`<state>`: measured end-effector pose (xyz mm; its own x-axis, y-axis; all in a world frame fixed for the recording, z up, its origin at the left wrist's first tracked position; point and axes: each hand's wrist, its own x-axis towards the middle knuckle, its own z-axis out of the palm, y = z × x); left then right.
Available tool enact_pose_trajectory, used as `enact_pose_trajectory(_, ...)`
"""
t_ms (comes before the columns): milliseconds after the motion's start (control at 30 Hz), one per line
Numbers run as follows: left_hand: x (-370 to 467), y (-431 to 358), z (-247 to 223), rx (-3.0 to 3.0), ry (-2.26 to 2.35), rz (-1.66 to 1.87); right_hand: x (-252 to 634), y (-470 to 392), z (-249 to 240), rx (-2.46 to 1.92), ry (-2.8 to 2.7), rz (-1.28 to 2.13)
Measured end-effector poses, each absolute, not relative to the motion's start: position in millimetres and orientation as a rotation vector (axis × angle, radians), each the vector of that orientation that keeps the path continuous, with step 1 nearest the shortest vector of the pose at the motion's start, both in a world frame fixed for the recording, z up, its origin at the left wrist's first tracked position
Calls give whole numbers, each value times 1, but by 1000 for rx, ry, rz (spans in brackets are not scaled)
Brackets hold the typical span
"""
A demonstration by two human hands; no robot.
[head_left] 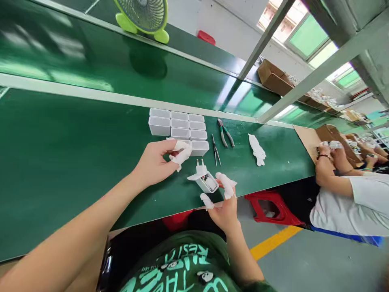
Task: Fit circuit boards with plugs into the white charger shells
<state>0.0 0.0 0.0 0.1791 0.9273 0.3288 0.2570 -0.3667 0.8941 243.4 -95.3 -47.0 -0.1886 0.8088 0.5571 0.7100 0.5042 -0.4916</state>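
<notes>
My left hand point(159, 160) has its thumb and fingers, in white finger covers, closed at the front of a group of open white plastic cases point(180, 133). They pinch a front-row case, mostly hidden behind the fingertips. A white charger housing point(208, 183) lies tilted in front of the group, with a two-pin plug point(201, 168) at its far end and wires visible inside. Around its near right end, my right hand point(223, 205) has thumb and fingers spread apart, also in white covers. One fingertip appears to touch the housing's right side.
Tweezers point(216, 151) and green-handled cutting pliers point(225, 134) lie right of the cases. Farther right is a crumpled white glove-like piece point(257, 150). A green fan point(144, 16) stands on the back ledge. A co-worker's arms point(330, 162) reach beside a cardboard box point(334, 142).
</notes>
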Motion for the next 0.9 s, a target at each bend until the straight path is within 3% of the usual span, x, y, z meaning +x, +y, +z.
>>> enact_pose_trajectory(100, 0, -1, -1, 1742, 1127, 1203, 240, -91, -48, -1226, -2005, 87)
enact_pose_trajectory(200, 1, -2, -4, 1866, 1115, 1302, 234, -91, -47, -1208, -1899, 272)
enact_pose_trajectory(333, 1, -3, -8, 2082, 981, 1521, 219, -98, -29, -1145, -1292, 925)
enact_pose_trajectory(533, 1, -5, -5, 2410, 534, 1461, 194, -102, 16, -949, -533, 1690)
enact_pose_trajectory(900, 4, -6, -6, 2497, 428, 1435, 180, -97, 30, -733, -428, 1900)
